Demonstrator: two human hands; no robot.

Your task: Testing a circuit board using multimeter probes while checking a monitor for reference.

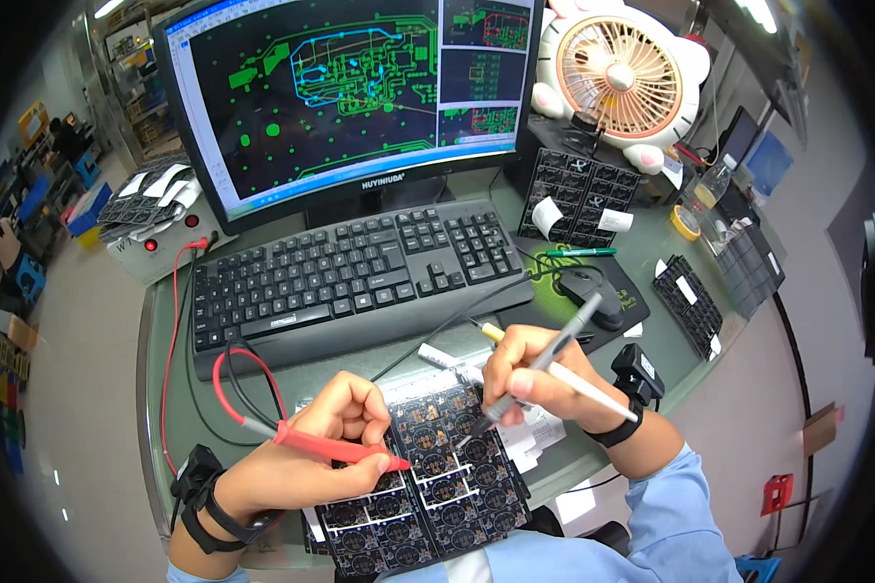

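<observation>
My left hand is closed on a red test probe, whose tip reaches the middle of a black circuit board panel. Small round board patterns and pale components fill the panel, which lies tilted in front of me. Above its upper right part, my right hand grips a grey pen-like tool with its lower end pointing down at the boards. A slim white stick also passes through that hand. Whether either tip touches the panel, I cannot tell.
Behind the panel stand a black keyboard and a monitor showing a green circuit layout. A mouse, a green pen, a fan and more board panels are on the right. A red cable runs to a box.
</observation>
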